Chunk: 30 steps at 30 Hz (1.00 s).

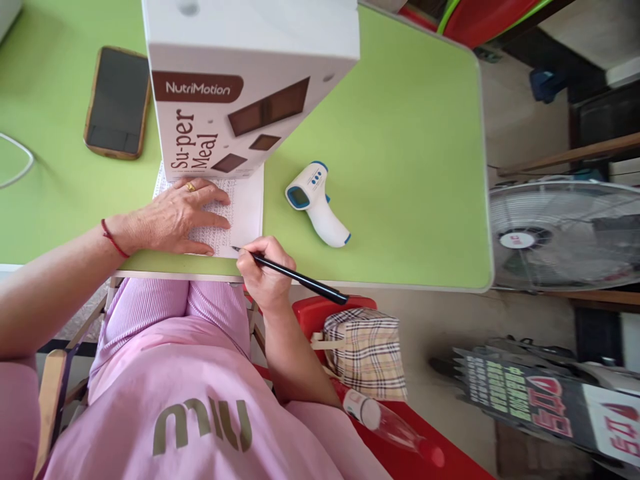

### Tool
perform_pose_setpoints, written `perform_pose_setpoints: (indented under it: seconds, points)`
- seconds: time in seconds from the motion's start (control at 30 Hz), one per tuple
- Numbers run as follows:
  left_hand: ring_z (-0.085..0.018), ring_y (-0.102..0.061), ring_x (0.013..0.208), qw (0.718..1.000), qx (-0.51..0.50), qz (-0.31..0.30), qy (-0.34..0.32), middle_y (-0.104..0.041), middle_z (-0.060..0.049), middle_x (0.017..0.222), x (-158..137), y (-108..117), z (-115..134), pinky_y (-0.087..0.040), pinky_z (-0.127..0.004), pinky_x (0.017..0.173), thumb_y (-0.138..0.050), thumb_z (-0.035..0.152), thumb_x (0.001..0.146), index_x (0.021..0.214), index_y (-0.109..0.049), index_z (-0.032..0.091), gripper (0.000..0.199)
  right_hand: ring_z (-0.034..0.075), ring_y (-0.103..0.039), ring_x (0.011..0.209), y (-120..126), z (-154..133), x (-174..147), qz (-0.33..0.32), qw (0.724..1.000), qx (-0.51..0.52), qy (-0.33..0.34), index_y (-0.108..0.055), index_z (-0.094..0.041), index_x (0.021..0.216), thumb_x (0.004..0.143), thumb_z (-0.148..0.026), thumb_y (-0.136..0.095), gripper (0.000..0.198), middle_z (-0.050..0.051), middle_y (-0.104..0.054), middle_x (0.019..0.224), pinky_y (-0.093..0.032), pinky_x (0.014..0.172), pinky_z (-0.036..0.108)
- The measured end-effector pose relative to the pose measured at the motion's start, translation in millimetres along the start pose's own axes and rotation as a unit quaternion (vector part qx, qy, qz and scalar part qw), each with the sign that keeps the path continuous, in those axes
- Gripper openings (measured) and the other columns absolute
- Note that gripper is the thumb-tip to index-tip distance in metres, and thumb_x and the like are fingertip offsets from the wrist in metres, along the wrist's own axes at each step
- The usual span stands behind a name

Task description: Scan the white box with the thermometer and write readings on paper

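Observation:
My left hand point(187, 217) lies flat with fingers spread on a sheet of paper point(249, 207) covered in small handwriting on its left part. A ring and a red string bracelet point(114, 239) show on that hand and wrist. My right hand point(266, 270) grips a black pen point(300, 278), its tip at the paper's lower right part. Just beyond my left hand stands a white and brown NutriMotion box point(220, 120), covering the paper's far end. To the right of the paper lies a white and blue infrared thermometer point(317, 205).
A phone point(118, 100) lies on the green table point(410, 167), left of the box, with a white cable point(23, 150) farther left. Below the table's edge are a checked bag point(367, 350) and a plastic bottle point(390, 427) on red seats. A fan point(565, 233) stands at the right.

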<state>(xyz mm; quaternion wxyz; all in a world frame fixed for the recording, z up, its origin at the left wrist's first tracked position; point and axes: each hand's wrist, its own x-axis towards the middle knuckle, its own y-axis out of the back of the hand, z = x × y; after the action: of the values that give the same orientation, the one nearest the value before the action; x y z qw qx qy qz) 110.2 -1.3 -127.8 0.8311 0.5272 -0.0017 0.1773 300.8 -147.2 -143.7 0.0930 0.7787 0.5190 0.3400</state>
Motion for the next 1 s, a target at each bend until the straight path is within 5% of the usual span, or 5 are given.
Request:
perform_pose_setpoints:
  seconds: [0.33, 1.0]
  points:
    - [-0.034, -0.055, 0.129, 1.0, -0.011, -0.012, 0.018, -0.059, -0.012, 0.145, 0.8, 1.9, 2.0, -0.036, -0.05, 0.114, -0.07, 0.055, 0.091, 0.123, -0.074, 0.028, 0.042, 0.012, -0.051, 0.049, -1.2, 0.5, -1.0, -0.026, 0.999, -0.015, -0.043, -0.057, -0.025, 0.075, 0.086, -0.031, -0.059, 0.012, -0.007, -0.058, 0.057, -0.045, 0.053, 0.025]
    - [-0.034, -0.054, 0.13, 1.0, -0.004, -0.009, 0.012, -0.059, -0.013, 0.145, 0.6, 0.6, 1.3, -0.037, -0.05, 0.113, -0.068, 0.055, 0.093, 0.123, -0.074, 0.028, 0.042, 0.011, -0.05, 0.049, -2.1, -0.6, 0.0, -0.024, 0.999, -0.01, -0.028, -0.056, -0.025, 0.074, 0.085, -0.028, -0.059, 0.012, -0.007, -0.058, 0.058, -0.045, 0.052, 0.025]
